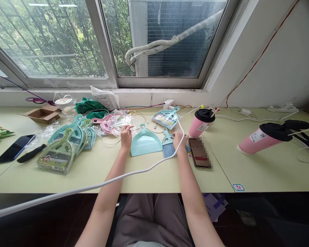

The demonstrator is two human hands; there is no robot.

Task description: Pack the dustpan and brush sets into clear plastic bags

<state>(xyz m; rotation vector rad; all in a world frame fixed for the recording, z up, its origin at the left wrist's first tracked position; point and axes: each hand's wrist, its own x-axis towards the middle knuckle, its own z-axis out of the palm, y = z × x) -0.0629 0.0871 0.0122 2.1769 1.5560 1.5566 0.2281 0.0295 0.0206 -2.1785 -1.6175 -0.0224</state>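
A pale turquoise dustpan (146, 145) lies flat on the table with its handle pointing away from me. Just left of it rests my left hand (126, 136), holding nothing that I can see, its index finger stretched toward the pan. To the right of the dustpan is a small hand brush (168, 145) with blue bristles. My right hand (179, 140) has curled fingers on the brush's right side; a cable partly covers this hand. A piece of coloured card (189, 151) shows beside my right wrist.
A white cable (92, 187) crosses in front. Right stand a phone (199, 154) and pink cups (197, 127), (259, 140). Packaged dustpan sets (58, 156), a black-handled tool (32, 153) and another phone (14, 149) lie left. Behind is a wrapped blue set (166, 117).
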